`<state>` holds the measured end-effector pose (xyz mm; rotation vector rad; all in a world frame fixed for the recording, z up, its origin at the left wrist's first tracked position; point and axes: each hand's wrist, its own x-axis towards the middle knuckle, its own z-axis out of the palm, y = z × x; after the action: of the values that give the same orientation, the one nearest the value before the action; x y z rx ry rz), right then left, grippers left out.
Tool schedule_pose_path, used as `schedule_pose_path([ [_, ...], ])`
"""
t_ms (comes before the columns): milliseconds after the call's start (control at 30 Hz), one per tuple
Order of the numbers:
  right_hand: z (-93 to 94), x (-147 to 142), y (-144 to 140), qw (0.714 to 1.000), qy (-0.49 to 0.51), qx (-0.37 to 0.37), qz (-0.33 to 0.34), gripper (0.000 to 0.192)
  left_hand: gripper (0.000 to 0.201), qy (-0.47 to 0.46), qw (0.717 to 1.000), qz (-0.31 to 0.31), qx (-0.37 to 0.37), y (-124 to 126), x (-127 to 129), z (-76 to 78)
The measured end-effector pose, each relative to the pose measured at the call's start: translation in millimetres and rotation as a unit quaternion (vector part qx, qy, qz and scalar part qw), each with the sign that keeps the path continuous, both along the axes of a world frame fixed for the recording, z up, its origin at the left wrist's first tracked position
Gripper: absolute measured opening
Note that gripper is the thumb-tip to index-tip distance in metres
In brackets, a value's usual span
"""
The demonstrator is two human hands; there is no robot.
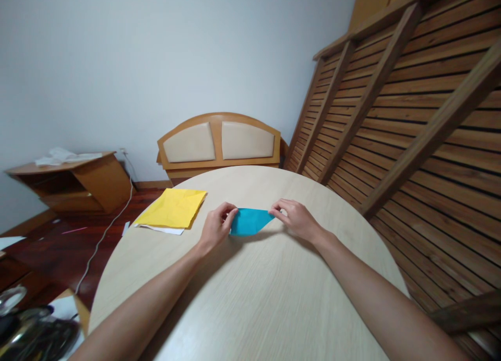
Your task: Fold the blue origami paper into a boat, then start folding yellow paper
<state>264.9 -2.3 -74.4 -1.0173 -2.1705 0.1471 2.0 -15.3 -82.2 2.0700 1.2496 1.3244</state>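
Note:
A small piece of blue folded paper (248, 223) is held over the middle of the round table, its right end narrowing toward a point. My left hand (216, 225) pinches its upper left corner between thumb and fingers. At the pointed right end, my right hand (293, 216) has thumb and fingertips closed on the paper. The lower edge of the blue paper casts a shadow on the tabletop. Left of my left hand lies yellow paper (170, 208) with creases, resting over a white sheet (162, 229) that shows at its lower edge.
The pale round table (266, 309) fills the foreground. Behind it stands a wooden headboard (218, 136). A slatted wooden frame (391, 121) leans on the right. At left are a low cabinet (90, 186) and a white cable (104, 238) along the floor.

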Motion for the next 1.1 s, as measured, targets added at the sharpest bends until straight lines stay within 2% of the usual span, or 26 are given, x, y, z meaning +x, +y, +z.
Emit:
schedule_pose_path([
  [167,-0.7,4.6,2.4,0.999,0.034,-0.032,-0.011,0.026,0.028,-0.028,0.999,0.009,-0.019,2.3,-1.5,1.7],
  [567,-1.0,10.5,5.8,0.995,0.077,-0.055,-0.009,0.031,0.029,-0.057,0.998,0.019,-0.035,2.7,-0.9,2.2],
  [800,-3.7,17.4,8.6,0.989,0.127,-0.065,-0.049,0.034,0.029,-0.047,0.998,0.042,-0.022,7.9,-9.2,2.8],
  [967,0.5,11.2,5.1,0.983,0.154,-0.052,-0.081,0.032,0.028,-0.007,0.999,0.002,-0.033,3.2,-4.8,1.3],
  [1100,4.0,-7.6,-5.9,0.991,0.113,-0.069,-0.023,0.027,0.029,0.033,0.997,-0.048,-0.051,-3.3,3.1,-1.8],
])
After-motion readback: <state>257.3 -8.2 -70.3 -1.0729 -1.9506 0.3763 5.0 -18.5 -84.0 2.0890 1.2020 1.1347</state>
